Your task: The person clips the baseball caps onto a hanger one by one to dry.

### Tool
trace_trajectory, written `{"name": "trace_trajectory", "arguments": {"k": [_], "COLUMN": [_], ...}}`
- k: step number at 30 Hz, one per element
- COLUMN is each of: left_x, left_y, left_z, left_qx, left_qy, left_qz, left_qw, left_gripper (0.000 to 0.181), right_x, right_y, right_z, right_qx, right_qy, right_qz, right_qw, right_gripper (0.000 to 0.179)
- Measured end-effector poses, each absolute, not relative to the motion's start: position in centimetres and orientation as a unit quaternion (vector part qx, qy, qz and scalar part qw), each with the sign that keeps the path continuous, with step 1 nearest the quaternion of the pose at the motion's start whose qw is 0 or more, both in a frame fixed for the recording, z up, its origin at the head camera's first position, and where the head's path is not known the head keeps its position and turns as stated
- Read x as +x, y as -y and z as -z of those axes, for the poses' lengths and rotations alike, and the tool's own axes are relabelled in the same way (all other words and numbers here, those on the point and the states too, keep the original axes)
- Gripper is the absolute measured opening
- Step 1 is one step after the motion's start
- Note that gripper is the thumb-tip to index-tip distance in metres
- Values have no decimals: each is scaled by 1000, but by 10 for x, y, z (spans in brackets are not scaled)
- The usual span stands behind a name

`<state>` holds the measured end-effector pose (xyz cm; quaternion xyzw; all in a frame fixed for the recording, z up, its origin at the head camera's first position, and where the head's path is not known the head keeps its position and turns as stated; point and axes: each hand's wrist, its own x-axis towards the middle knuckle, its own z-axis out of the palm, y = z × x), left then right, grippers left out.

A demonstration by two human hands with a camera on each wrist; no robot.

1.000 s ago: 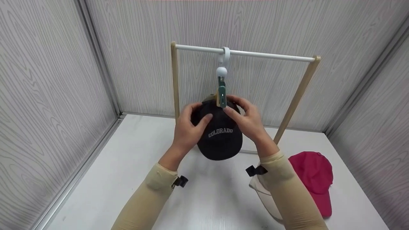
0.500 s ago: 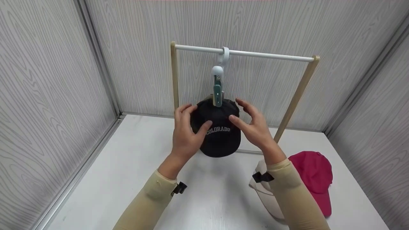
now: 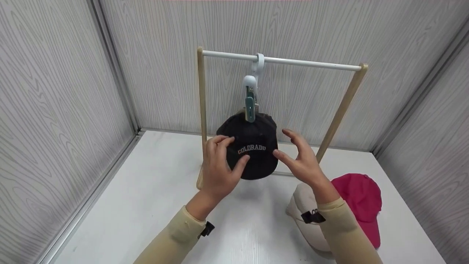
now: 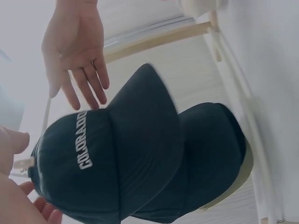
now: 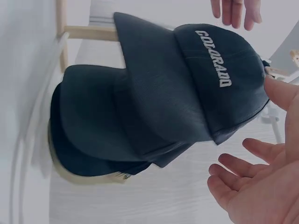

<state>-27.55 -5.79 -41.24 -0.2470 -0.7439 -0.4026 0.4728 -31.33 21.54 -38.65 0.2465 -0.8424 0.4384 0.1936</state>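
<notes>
A black baseball cap (image 3: 253, 167) lettered COLORADO hangs crown up from a green clip (image 3: 250, 109) on a white hook strip (image 3: 258, 68). My left hand (image 3: 221, 168) is at the cap's left side, thumb and fingers spread, overlapping its front in the head view. To the right, my right hand (image 3: 302, 159) has its fingers loosely bent, with the thumb tip right at the cap's edge. Neither hand grips the cap. Both wrist views show more caps hanging behind it: a dark cap (image 4: 210, 140) and one with a pale edge (image 5: 84, 178).
The hook hangs from the white bar (image 3: 307, 63) of a rack with wooden legs (image 3: 342, 110). On the white table (image 3: 146, 190), a cream cap (image 3: 306, 200) lies beside a red cap (image 3: 361, 201) at the right, partly behind my right sleeve.
Both hands have come down from the top of the black cap. The right hand has let go and moved right. The cap and clip have swung slightly left.
</notes>
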Motion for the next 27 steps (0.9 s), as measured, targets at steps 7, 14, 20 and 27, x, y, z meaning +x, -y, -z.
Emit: {"name": "trace_trajectory", "arguments": {"k": [7, 14, 20, 27], "left_x": [-271, -267, -262, -257], "left_y": [45, 35, 25, 11], "left_z": [428, 436, 444, 454], "left_qx": [-273, -274, -290, -319], "left_qy": [740, 751, 764, 777], "left_qz": [378, 376, 362, 359], "left_qw": [485, 468, 449, 406], "left_gripper": [55, 52, 50, 47], "right_x": [-308, -302, -297, -291], "right_y": [-235, -253, -270, -290], "right_z": [401, 412, 421, 430], "right_qx": [231, 218, 214, 177], "right_qy": [850, 858, 859, 882], "right_qz": [-434, -426, -431, -410], "right_qw": [187, 185, 174, 154], "right_gripper": [77, 74, 72, 71]}}
